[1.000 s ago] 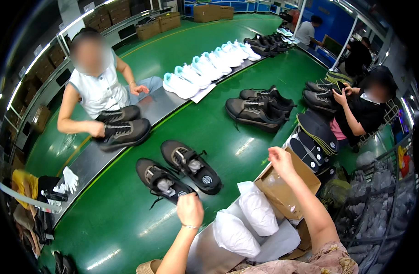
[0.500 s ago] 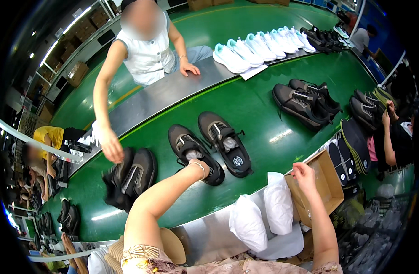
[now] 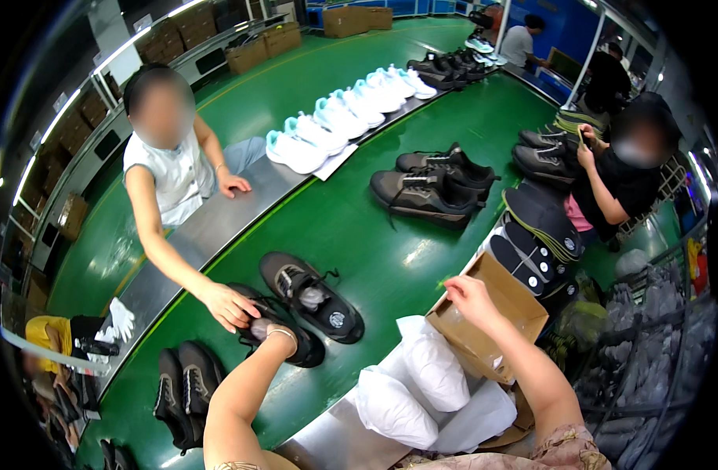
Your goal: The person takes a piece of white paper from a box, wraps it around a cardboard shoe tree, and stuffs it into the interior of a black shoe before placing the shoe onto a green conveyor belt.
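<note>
My left hand (image 3: 276, 332) reaches into the opening of a dark grey-brown sneaker (image 3: 308, 351); its fingers are hidden in the shoe. A co-worker's hand (image 3: 232, 305) lies over the toe of that same shoe, close to my fingers. Beside it stands the matching sneaker (image 3: 345, 323), laces loose, pale stuffing in its throat and a dark insole showing. My right hand (image 3: 470, 299) is raised over the edge of an open cardboard box (image 3: 509, 301), thumb and fingers pinched on a small green thing (image 3: 443, 283) too small to name.
Two white paper-wrapped bundles (image 3: 396, 409) lie beside the box on the metal edge. Dark sneaker pairs stand on the green belt at left (image 3: 190, 384) and right (image 3: 429, 192). White shoes (image 3: 339, 117) line the far ledge. Insoles (image 3: 540, 219) are stacked right, near another person (image 3: 609, 180).
The view has swung right, so most things sit further left. The co-worker's hand has gone from the left pair to the sneaker at my left hand. My right hand keeps its pinch.
</note>
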A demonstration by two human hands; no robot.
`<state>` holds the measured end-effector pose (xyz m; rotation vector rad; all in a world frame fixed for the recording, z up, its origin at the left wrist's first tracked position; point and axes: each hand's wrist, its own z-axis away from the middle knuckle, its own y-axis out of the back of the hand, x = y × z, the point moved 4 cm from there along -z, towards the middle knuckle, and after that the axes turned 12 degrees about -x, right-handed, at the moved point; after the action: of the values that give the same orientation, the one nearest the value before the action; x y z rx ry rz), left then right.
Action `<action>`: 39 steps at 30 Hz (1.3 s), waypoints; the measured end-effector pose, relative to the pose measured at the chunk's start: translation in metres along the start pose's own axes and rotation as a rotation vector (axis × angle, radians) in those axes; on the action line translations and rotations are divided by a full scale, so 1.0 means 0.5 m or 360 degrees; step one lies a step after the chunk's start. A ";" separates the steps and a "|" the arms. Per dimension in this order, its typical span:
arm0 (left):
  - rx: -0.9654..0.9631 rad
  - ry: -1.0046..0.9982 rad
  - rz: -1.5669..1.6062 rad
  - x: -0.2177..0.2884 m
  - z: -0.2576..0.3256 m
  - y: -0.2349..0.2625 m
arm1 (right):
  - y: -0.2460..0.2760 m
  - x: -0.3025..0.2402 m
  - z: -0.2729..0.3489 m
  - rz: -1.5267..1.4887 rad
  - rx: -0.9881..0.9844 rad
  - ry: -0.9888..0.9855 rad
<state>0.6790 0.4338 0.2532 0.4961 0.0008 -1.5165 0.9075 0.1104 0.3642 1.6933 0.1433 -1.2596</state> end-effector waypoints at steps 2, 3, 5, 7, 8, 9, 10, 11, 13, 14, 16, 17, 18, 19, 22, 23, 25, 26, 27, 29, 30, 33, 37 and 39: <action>0.0087 -0.0098 -0.0001 -0.013 -0.008 -0.002 | 0.028 0.021 -0.043 0.0166 -0.0013 0.0047; -0.0022 -0.0145 0.0037 -0.022 0.005 -0.003 | 0.038 0.034 -0.071 0.0237 -0.0015 0.0077; 0.0190 -0.0137 0.0258 -0.046 0.038 -0.019 | 0.071 0.067 -0.126 0.0427 0.0079 0.0130; 0.0664 -0.0355 0.0390 -0.058 0.104 -0.016 | 0.100 0.112 -0.177 0.0659 0.0207 0.0072; 0.0906 -0.0469 0.0463 -0.066 0.149 -0.007 | 0.112 0.121 -0.202 0.0734 0.0260 0.0013; 0.1061 -0.0314 0.0447 -0.054 0.210 0.015 | 0.120 0.132 -0.227 0.0805 0.0305 -0.0051; 0.1381 -0.0307 0.0451 -0.033 0.257 0.040 | 0.127 0.148 -0.255 0.0873 0.0362 -0.0067; 0.1742 -0.0426 0.0530 -0.004 0.283 0.060 | 0.133 0.166 -0.279 0.0935 0.0415 -0.0087; 0.2081 -0.0644 0.0599 0.095 0.322 0.105 | 0.152 0.203 -0.319 0.1139 0.0485 -0.0189; 0.1963 -0.0679 0.0642 0.153 0.328 0.117 | 0.151 0.202 -0.341 0.1168 0.0447 -0.0302; 0.2014 -0.0909 0.0851 0.267 0.278 0.116 | 0.156 0.200 -0.380 0.1171 0.0345 -0.0528; 0.2072 -0.1045 0.0920 0.309 0.244 0.131 | 0.163 0.218 -0.399 0.1187 0.0337 -0.0595; 0.1903 -0.0883 0.0865 0.342 0.185 0.146 | 0.169 0.234 -0.410 0.1140 0.0357 -0.0601; 0.1724 -0.0726 0.0804 0.368 0.126 0.157 | 0.172 0.253 -0.420 0.1089 0.0373 -0.0612; 0.1281 -0.0305 0.0854 0.373 -0.001 0.195 | 0.158 0.267 -0.454 0.1032 0.0163 -0.0718; 0.1154 -0.0258 0.0841 0.373 -0.017 0.201 | 0.160 0.269 -0.455 0.1019 0.0101 -0.0808; 0.0901 -0.0148 0.0831 0.365 -0.037 0.201 | 0.157 0.257 -0.467 0.1104 0.0028 -0.0935; 0.0859 -0.0199 0.0831 0.365 -0.038 0.192 | 0.156 0.255 -0.474 0.1146 0.0041 -0.0948; 0.0860 -0.0213 0.0794 0.364 -0.037 0.188 | 0.157 0.254 -0.482 0.1187 0.0052 -0.0960; 0.0867 -0.0242 0.0721 0.360 -0.034 0.182 | 0.170 0.252 -0.492 0.1173 0.0084 -0.0894; 0.0844 -0.0222 0.0704 0.359 -0.037 0.180 | 0.175 0.241 -0.500 0.1159 0.0021 -0.0925; 0.0794 -0.0176 0.0638 0.370 -0.039 0.191 | 0.161 0.246 -0.520 0.1306 -0.0020 -0.0696; 0.0797 -0.0122 0.0611 0.370 -0.044 0.194 | 0.069 0.208 -0.494 0.1325 -0.0193 -0.0204; 0.0825 -0.0139 0.0668 0.369 -0.050 0.192 | 0.010 0.175 -0.471 0.1282 -0.0121 -0.0069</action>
<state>0.7914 0.2639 0.2043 0.7859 -0.5444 -1.1132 1.1069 0.2463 0.2941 1.4244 -0.4714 -0.6667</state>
